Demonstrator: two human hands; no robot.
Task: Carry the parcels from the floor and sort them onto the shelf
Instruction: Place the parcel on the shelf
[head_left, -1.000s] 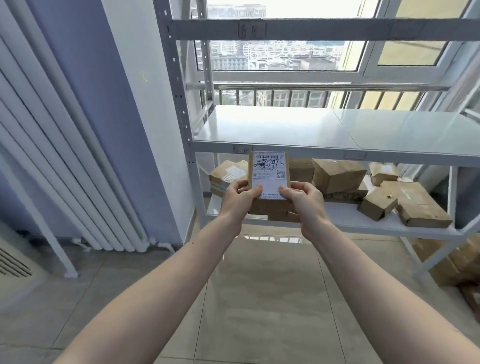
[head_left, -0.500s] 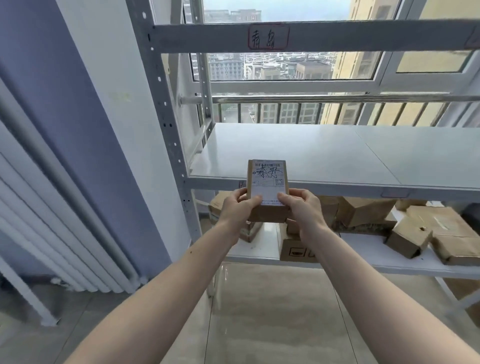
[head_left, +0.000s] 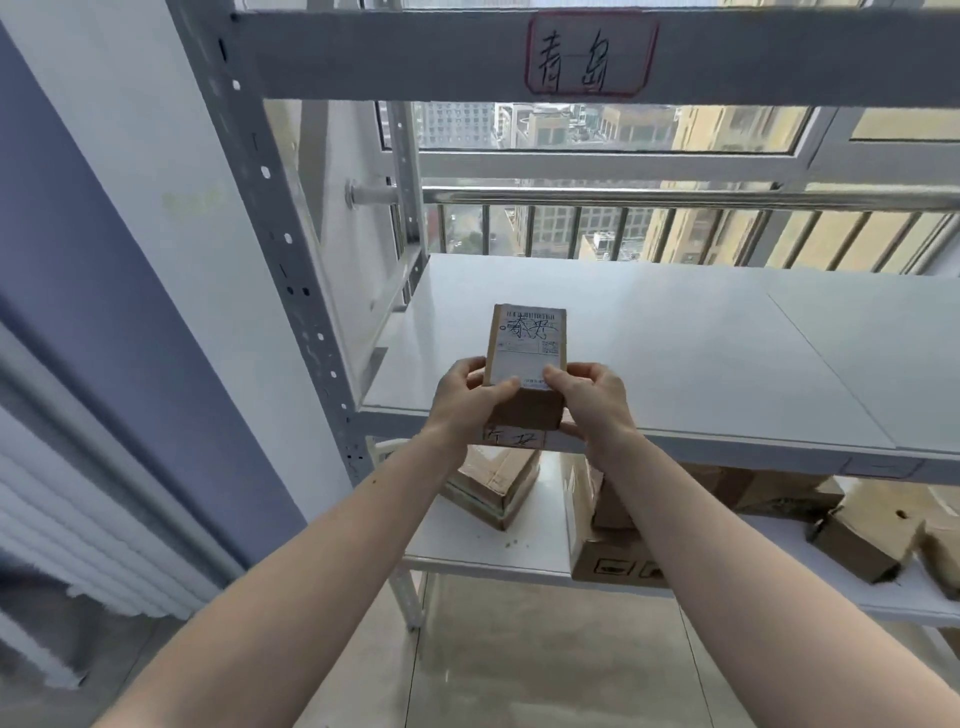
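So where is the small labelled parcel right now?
In the head view, the parcel sits centre frame, held between the left hand and right hand, over the front edge of the bare middle shelf.

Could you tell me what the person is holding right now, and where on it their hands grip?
A small cardboard parcel, gripped at its near end: left hand on its left side, right hand on its right.

Bright daylight floods through the window (head_left: 623, 156); wide-angle edges bend.
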